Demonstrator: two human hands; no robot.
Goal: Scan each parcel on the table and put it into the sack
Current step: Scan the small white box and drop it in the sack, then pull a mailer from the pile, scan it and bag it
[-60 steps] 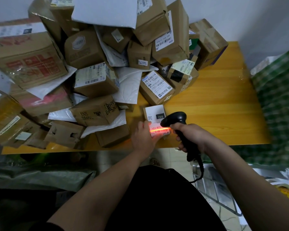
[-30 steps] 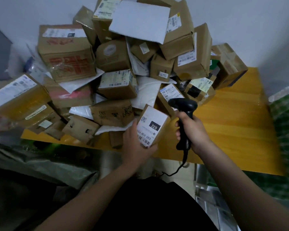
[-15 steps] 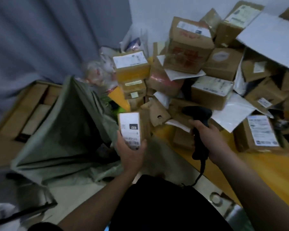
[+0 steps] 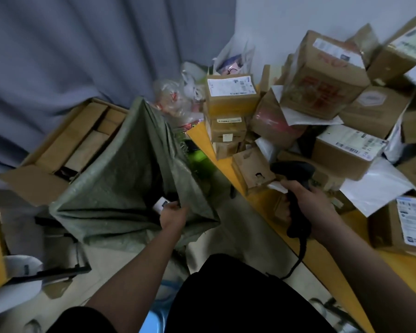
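Note:
A green woven sack stands open on the floor left of the yellow table. My left hand reaches into the sack's mouth and holds a small white-labelled parcel, mostly hidden by the hand and the sack's fold. My right hand grips a black barcode scanner above the table's near edge, its cable hanging down. A heap of brown cardboard parcels and white mailers covers the table.
An open cardboard carton lies on the floor behind the sack, against a grey curtain. Clear plastic bags sit at the table's far end. A white object lies at the lower left.
I have turned left from the table toward the sack. My left hand has carried the small labelled parcel off the table and down into the sack's mouth. My right hand keeps the scanner.

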